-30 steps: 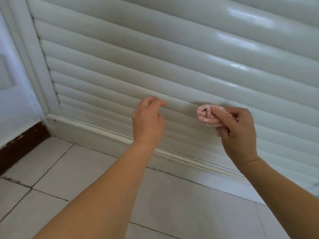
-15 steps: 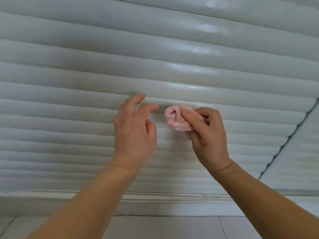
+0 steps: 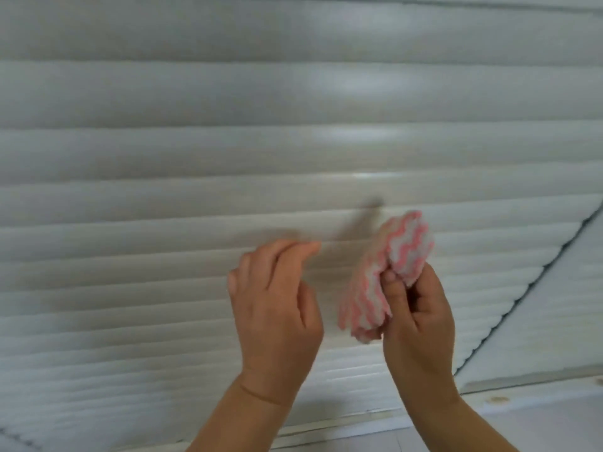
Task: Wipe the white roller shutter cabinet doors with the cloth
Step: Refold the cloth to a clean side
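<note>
Blur: I see the whole frame smeared; whether the cloth touches the slats, I cannot tell.
Right hand (image 3: 419,316): pinching the bunched pink-and-white cloth (image 3: 388,275), centre right.
Left hand (image 3: 277,308): loosely curled, holding nothing.
Surface: white roller shutter door (image 3: 195,141) fills the view; a second door (image 3: 561,308) lower right.

Cloth (image 3: 388,272), pink-and-white wavy-striped, bunched into an upright wad in front of the lower slats; roller shutter cabinet doors (image 3: 163,158), white, glossy horizontal slats, closed, a second door panel angled at right.
</note>
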